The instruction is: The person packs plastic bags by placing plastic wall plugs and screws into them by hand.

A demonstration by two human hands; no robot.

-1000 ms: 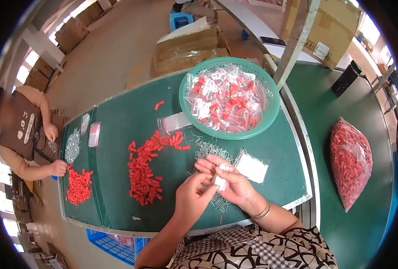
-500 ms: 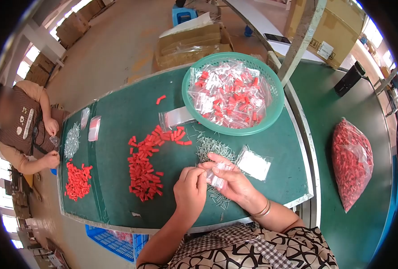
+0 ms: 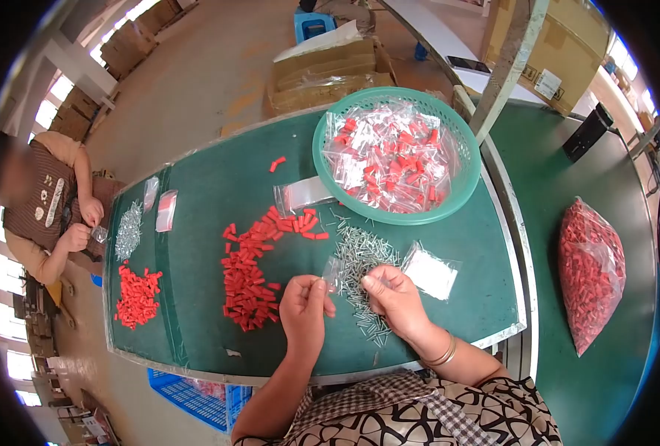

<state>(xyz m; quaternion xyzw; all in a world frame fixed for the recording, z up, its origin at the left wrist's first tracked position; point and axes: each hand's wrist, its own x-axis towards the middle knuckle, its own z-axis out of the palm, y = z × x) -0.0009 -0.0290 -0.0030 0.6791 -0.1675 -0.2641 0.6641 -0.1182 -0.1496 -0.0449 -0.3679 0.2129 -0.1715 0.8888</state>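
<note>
My left hand [image 3: 304,303] pinches a small clear plastic bag [image 3: 333,273] between thumb and fingers. Just right of it, my right hand [image 3: 395,294] is over a pile of small silver screw-like pieces [image 3: 358,253], thumb and forefinger close together. Whatever is between those fingertips is too small to make out. Left of my hands lies a heap of short red plastic pieces [image 3: 246,286]. A stack of flat clear bags [image 3: 430,273] rests beyond my right hand, and another clear packet [image 3: 304,195] lies partly under the basket's edge.
A green basket [image 3: 472,167] at the back right holds many filled bags. Across the table [image 3: 196,245], a person [image 3: 47,193] handles a small bag beside red and silver piles. A big bag of red pieces [image 3: 591,271] lies on the right-hand table; a blue crate [image 3: 189,398] is below.
My hands have moved apart. The small bag stays in my left hand, while my right hand has let go of it and is lower over the silver pieces. The view has shifted slightly.
</note>
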